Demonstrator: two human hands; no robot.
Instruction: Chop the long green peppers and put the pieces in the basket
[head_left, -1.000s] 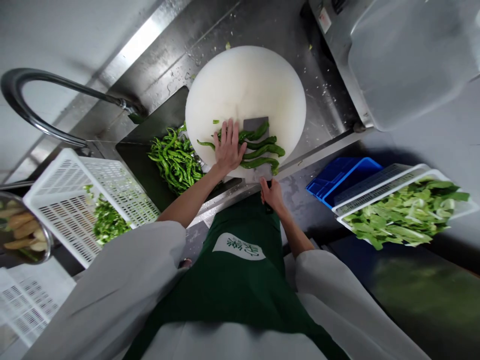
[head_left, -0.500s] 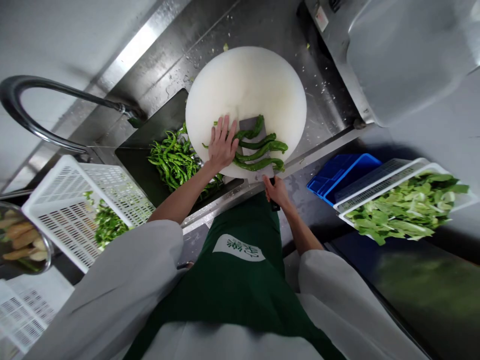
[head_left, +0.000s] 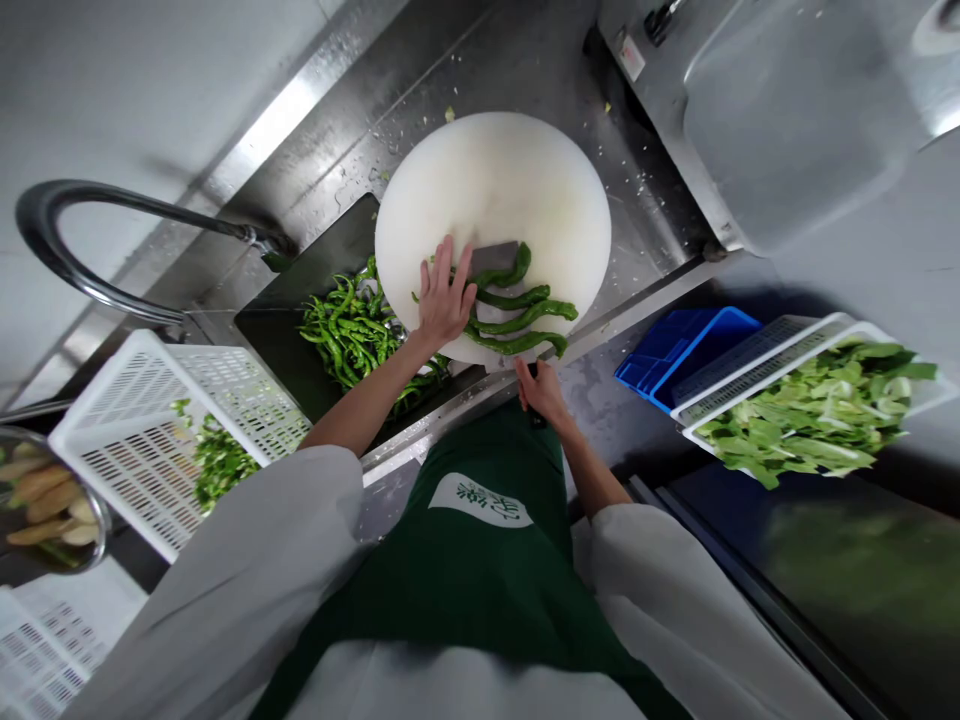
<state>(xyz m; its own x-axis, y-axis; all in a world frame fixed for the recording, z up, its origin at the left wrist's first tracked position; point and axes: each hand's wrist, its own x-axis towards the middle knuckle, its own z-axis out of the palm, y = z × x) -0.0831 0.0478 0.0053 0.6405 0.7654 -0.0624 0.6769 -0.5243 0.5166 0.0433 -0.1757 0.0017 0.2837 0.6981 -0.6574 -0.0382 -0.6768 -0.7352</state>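
Observation:
Several long green peppers (head_left: 525, 318) lie side by side on a thick round white cutting board (head_left: 495, 180). My left hand (head_left: 444, 305) rests with fingers spread over their left ends. In my right hand (head_left: 541, 390), at the board's near edge, is the dark handle of a cleaver. The cleaver's broad grey blade (head_left: 491, 257) lies flat under the peppers, which hide most of it; its far end shows beyond them. More green peppers (head_left: 349, 330) are heaped in the sink, left of the board.
The sink (head_left: 262, 330) sits under a curved tap (head_left: 90, 190). To the left are a white basket (head_left: 142, 440) with chopped greens and a metal bowl (head_left: 101, 530) of root-like pieces. On the right are a blue crate (head_left: 652, 350) and a white basket (head_left: 765, 350) of leafy greens.
The cleaver blade has shifted left beneath the peppers, its handle swinging slightly left with my right hand. My left fingers are spread wider. The whole view has moved slightly.

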